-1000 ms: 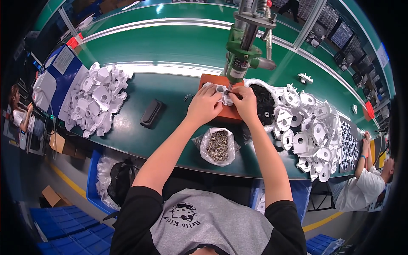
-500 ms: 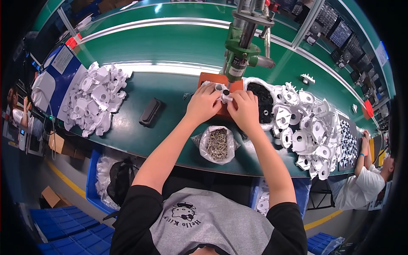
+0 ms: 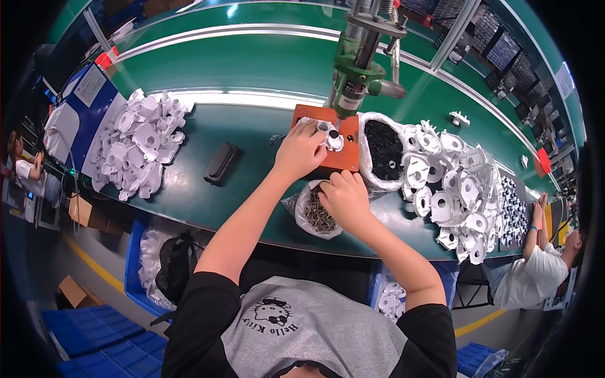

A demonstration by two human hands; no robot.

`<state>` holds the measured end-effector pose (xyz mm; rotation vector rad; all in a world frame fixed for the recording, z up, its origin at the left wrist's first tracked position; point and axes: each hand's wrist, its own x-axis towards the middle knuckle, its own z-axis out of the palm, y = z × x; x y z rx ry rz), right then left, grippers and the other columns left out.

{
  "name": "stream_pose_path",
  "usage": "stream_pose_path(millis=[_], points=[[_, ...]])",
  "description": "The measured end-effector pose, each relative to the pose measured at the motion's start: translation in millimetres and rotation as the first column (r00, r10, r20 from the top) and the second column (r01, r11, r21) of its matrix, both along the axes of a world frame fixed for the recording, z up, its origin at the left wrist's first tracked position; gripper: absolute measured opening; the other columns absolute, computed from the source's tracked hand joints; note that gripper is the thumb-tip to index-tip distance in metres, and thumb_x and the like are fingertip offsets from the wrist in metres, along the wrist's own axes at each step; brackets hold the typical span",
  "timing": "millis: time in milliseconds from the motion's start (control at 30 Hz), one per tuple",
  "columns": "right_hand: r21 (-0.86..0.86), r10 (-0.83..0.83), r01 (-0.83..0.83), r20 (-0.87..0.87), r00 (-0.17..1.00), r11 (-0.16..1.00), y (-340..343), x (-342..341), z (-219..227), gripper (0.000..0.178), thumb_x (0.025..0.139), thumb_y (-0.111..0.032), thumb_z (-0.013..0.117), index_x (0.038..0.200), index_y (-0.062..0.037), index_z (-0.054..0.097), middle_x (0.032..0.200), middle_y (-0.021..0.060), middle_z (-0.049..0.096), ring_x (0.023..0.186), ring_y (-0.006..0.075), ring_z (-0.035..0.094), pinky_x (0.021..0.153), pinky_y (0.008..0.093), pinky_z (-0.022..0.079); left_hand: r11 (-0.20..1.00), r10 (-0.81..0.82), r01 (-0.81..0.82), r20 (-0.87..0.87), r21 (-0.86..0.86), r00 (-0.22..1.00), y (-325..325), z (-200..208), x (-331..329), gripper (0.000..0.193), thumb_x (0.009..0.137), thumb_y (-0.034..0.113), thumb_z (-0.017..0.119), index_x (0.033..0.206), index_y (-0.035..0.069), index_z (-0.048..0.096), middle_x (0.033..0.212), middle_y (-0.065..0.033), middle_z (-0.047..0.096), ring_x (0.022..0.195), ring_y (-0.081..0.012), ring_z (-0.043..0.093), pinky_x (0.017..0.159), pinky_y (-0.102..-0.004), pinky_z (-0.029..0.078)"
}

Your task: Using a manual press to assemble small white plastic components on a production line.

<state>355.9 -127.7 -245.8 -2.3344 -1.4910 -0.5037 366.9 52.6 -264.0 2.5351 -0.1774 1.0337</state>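
My left hand point(image 3: 300, 150) is closed on a white plastic part point(image 3: 334, 140), steadying it on the orange fixture block point(image 3: 351, 123). A small black piece point(image 3: 333, 134) sits on that part, just under the tip of the green screwdriving machine point(image 3: 351, 82). My right hand point(image 3: 346, 196) is over the near side of the block, at the upper right rim of a clear plastic bag of screws point(image 3: 320, 217). Its fingers are bent together, and whatever they pinch, if anything, is hidden.
White plastic parts are heaped at the left point(image 3: 142, 145) and right point(image 3: 449, 189). An open bag of black pieces point(image 3: 382, 148) stands beside the block. A dark case point(image 3: 222, 164) lies left of my arm. At the far right, a co-worker point(image 3: 535, 271) sits by a tray of small pieces point(image 3: 513, 211).
My right hand has left the white part and moved toward me to the bag of screws. My left hand stays on the part.
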Motion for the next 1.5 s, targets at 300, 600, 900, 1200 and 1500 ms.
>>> stream_pose_path(millis=[300,600,900,1200,1500], points=[[-0.072,0.055,-0.054,0.007,0.998,0.996,-1,8,0,0.006,0.071,-0.015,0.067,0.072,-0.0095,0.067,0.073,0.0030,0.052,0.079,0.0215,0.052,0.073,0.0356,0.039,1.000,-0.004,0.003,-0.012,-0.016,1.000,1,-1,-1,0.016,0.075,0.011,0.060,0.089,0.003,0.059,0.107,-0.0203,0.061,0.108,-0.0351,0.057,0.098,-0.0448,0.043],[0.083,0.046,-0.017,-0.354,0.934,0.996,-6,12,9,0.006,0.075,-0.009,0.062,0.077,-0.0039,0.060,0.071,0.0123,0.060,0.071,0.0279,0.061,0.064,0.0381,0.047,1.000,0.003,-0.003,-0.013,-0.031,1.000,1,1,-1,0.014,0.075,0.011,0.062,0.086,0.004,0.057,0.110,-0.0180,0.062,0.108,-0.0350,0.056,0.097,-0.0440,0.044],[0.161,0.077,0.114,-0.845,0.528,0.980,-8,44,24,0.010,0.077,-0.004,0.063,0.079,0.0019,0.055,0.069,0.0101,0.062,0.064,0.0164,0.063,0.060,0.0296,0.050,1.000,0.000,-0.001,-0.010,-0.024,1.000,1,1,-1,0.017,0.075,0.011,0.060,0.090,0.003,0.059,0.108,-0.0190,0.061,0.108,-0.0343,0.056,0.098,-0.0441,0.043],[0.283,0.197,0.267,-0.932,0.305,0.921,-9,89,18,0.039,0.085,0.000,0.051,0.124,-0.0025,0.056,0.085,0.0041,0.058,0.067,0.0079,0.054,0.060,0.0203,0.045,1.000,0.008,-0.008,-0.021,-0.015,1.000,1,1,-3,0.018,0.074,0.012,0.061,0.089,0.003,0.059,0.108,-0.0194,0.061,0.108,-0.0345,0.057,0.097,-0.0438,0.043],[0.496,0.302,0.386,-0.834,0.462,0.778,18,109,-2,0.018,0.087,-0.001,0.054,0.103,0.0049,0.058,0.087,0.0063,0.063,0.077,0.0103,0.060,0.070,0.0231,0.047,1.000,0.012,-0.013,-0.024,-0.014,1.000,0,3,-2,0.017,0.074,0.012,0.061,0.088,0.002,0.059,0.108,-0.0202,0.062,0.109,-0.0343,0.057,0.097,-0.0436,0.043]])
